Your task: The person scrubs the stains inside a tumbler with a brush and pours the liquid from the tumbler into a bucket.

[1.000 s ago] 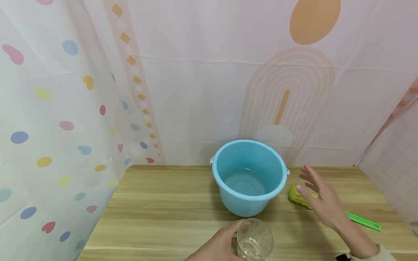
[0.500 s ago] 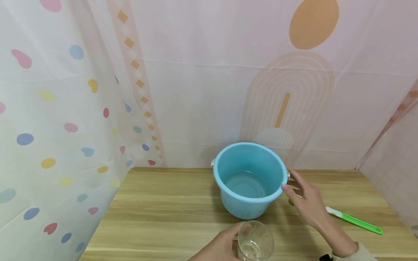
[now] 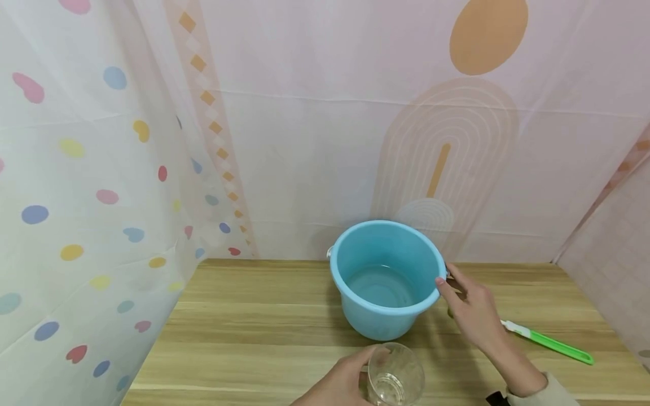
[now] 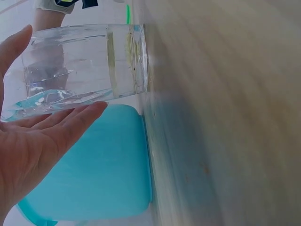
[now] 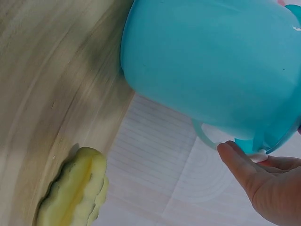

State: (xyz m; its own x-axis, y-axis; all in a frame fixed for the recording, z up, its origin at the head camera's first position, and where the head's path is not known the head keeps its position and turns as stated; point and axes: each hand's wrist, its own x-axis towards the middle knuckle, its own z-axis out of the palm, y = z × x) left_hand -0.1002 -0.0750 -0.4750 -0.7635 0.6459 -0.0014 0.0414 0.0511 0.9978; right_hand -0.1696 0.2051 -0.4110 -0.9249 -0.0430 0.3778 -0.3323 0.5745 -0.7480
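My left hand point(image 3: 339, 379) holds a clear drinking glass point(image 3: 401, 369) standing upright on the table. In the left wrist view the thumb lies on one side of the glass point(image 4: 80, 61) and the fingers point(image 4: 70, 127) run along the other. A light blue plastic bucket point(image 3: 378, 321) stands just beyond it, with what looks like shallow clear water inside. My right hand point(image 3: 474, 316) grips the bucket's right rim, thumb on the rim and fingers behind it. Seen from the right wrist, its fingers are at the pale bail handle point(image 5: 202, 135).
A yellow sponge-like block with wavy edges point(image 5: 77, 188) lies right of the bucket, mostly hidden by my right hand in the head view. Further right lies a green handle with a white neck point(image 3: 558, 345). A patterned curtain point(image 3: 304, 141) hangs behind the wooden table point(image 3: 228, 327).
My right hand has moved left from over the yellow block to the bucket's right rim and taken hold there. My left hand and the glass have stayed put.
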